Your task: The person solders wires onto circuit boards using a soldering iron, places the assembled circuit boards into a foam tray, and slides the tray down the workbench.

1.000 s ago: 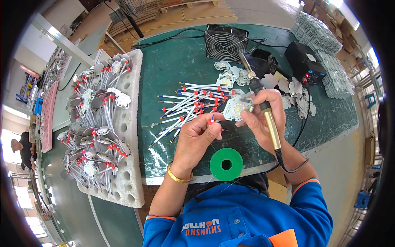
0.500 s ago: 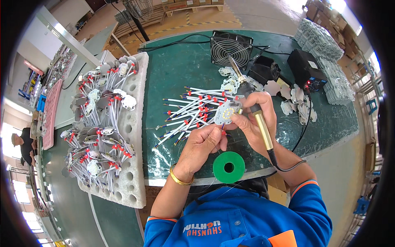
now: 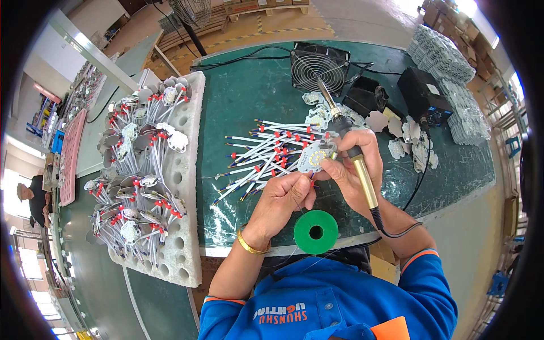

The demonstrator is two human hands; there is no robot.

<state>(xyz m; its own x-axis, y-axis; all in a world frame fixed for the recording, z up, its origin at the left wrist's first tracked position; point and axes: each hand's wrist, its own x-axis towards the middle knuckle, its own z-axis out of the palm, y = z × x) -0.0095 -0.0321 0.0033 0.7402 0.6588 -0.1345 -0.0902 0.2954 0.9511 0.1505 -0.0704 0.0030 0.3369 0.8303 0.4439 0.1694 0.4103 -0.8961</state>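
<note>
My right hand [image 3: 358,164] is closed around a soldering iron [image 3: 363,177], its metal tip angled up and away from me. The same thumb and fingers pinch a white LED circuit board [image 3: 310,158] with yellow chips. Just below the board, my left hand [image 3: 279,198] is closed, fingertips pinching a thin wire at the board's lower edge; its far end is hidden by the fingers. Under my hands lies a green spool [image 3: 302,240] with fine solder wire running off it. Beyond my left hand lie several white wire leads [image 3: 249,161] with red connectors.
On the left, a white foam tray [image 3: 190,226] carries bundles of wired boards. A black fan [image 3: 320,65] stands at the back, near an iron holder [image 3: 362,96] and a black soldering station [image 3: 424,96]. Loose boards [image 3: 416,150] and stacked boards [image 3: 442,56] sit at right.
The board has tilted slightly between my hands, and my left fingertips have shifted a little to the right. The red light on the soldering station has gone off. Both grips stay the same.
</note>
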